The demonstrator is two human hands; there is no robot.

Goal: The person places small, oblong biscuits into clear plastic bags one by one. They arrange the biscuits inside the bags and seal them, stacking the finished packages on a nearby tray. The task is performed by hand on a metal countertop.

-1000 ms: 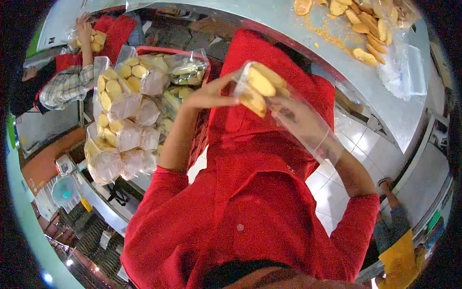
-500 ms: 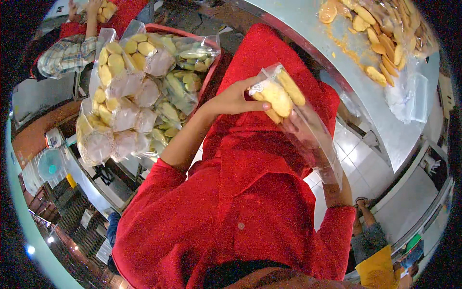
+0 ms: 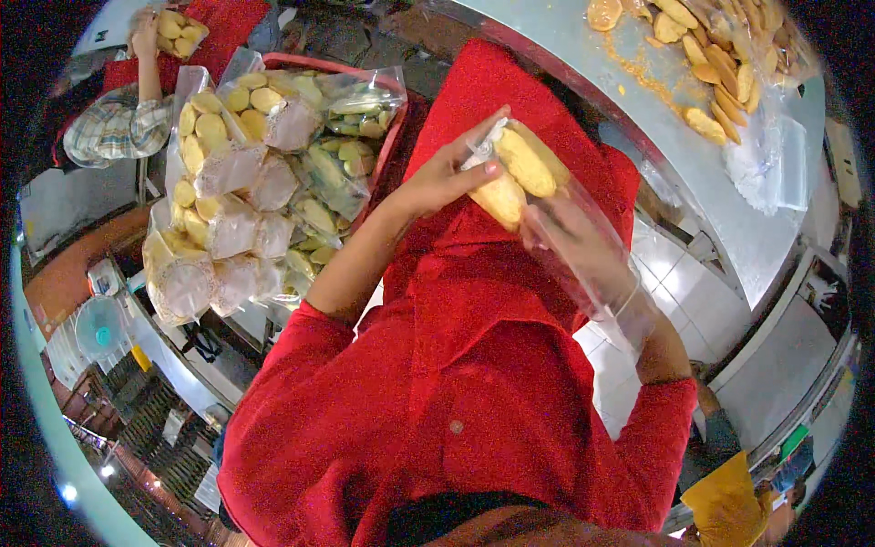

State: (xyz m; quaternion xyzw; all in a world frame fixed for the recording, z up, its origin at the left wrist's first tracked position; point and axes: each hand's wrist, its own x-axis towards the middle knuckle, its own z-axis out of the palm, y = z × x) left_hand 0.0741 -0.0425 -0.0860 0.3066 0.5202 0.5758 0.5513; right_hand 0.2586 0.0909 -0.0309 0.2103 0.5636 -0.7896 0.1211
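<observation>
My left hand (image 3: pixel 447 178) is closed round the bottom end of a long clear plastic bag (image 3: pixel 597 305), held above my lap, thumb pressed on its side. In that end lie oblong yellow rusk-like biscuits (image 3: pixel 529 164), at least two side by side. My right hand (image 3: pixel 579 239) shows through the plastic, apparently inside the bag, with the film reaching over my wrist. Its fingertips are at the lower end of the biscuits, touching or nearly so. Blur and glare on the film hide how those fingers are bent.
A red crate (image 3: pixel 394 150) at the left holds filled biscuit bags (image 3: pixel 232 173). At the upper right a metal table (image 3: pixel 638 118) carries loose biscuits (image 3: pixel 720 68), crumbs and a clear plastic container (image 3: pixel 791 164). At the far upper left another person's hand (image 3: pixel 144 36) is by a biscuit bag (image 3: pixel 180 35).
My right hand has moved up and left within the bag to the biscuits. The biscuits have shifted and turned a little, and my left fingers have changed position on the bag.
</observation>
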